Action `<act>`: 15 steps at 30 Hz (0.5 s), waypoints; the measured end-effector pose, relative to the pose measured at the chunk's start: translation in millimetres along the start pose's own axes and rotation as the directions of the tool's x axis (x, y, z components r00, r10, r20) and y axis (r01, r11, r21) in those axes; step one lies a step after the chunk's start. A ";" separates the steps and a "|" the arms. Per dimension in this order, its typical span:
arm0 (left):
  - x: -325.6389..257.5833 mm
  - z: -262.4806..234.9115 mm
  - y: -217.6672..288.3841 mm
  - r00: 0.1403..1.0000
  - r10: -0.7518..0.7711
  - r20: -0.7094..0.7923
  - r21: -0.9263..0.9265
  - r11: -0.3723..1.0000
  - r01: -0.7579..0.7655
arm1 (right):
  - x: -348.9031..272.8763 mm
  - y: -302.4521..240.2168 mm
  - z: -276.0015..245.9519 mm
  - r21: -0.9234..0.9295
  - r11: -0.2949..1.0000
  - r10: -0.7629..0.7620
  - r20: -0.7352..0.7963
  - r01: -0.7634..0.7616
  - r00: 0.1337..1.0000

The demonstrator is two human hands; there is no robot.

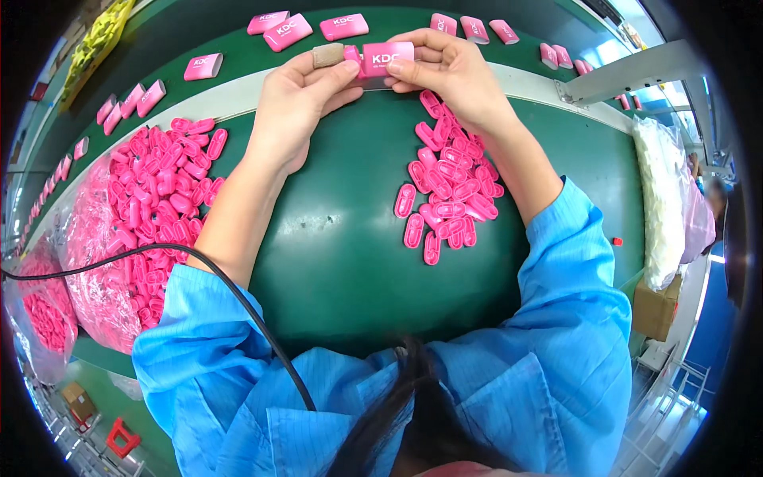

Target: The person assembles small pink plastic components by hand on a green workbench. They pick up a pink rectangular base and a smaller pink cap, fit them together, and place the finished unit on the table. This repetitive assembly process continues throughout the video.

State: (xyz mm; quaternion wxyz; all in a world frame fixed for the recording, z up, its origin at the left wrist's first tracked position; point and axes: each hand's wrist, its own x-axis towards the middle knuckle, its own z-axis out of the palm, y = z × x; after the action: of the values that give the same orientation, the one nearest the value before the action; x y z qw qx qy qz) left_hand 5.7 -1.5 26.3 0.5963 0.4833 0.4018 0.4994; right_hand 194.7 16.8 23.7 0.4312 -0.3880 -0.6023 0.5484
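Observation:
At the far edge of the green table, my right hand (461,75) grips a flat pink case (388,52) with white lettering, fingers behind it and thumb in front. My left hand (298,99) pinches a small pink end cap (351,54) against the left end of that case. Whether the cap is fully seated, I cannot tell. A beige finger cover (327,55) is on one left fingertip. Below my right hand lies a loose pile of pink oval caps (453,183). Beside my left forearm a larger heap of pink caps (163,179) spills from a clear plastic bag (91,238).
Beyond a pale rail (238,94), several pink cases (203,67) lie on a green belt (171,60). A black cable (151,248) crosses my left arm. A metal bracket (628,83) stands at right, near a bag of whitish pieces (661,199) and a cardboard box (656,308).

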 end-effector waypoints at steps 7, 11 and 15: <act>-1.1 1.1 -7.5 0.986 0.164 0.020 0.223 0.961 -0.164 | -0.9 3.2 6.2 0.052 0.997 -0.059 -0.040 0.062 0.997; -3.5 -1.4 -5.2 0.957 0.281 0.077 0.542 0.793 -0.277 | -2.1 3.9 4.9 -0.038 0.993 -0.115 -0.032 0.114 0.993; -13.9 5.8 2.8 0.934 0.348 0.083 0.767 0.576 -0.283 | -2.8 0.0 4.6 -0.107 0.981 -0.165 -0.017 0.162 0.986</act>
State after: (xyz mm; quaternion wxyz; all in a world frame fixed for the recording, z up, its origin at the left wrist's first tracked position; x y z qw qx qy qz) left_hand 8.2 -16.2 30.3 0.2192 0.7343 0.5053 0.3967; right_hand 191.3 12.7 23.3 0.4615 -0.3663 -0.6545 0.4737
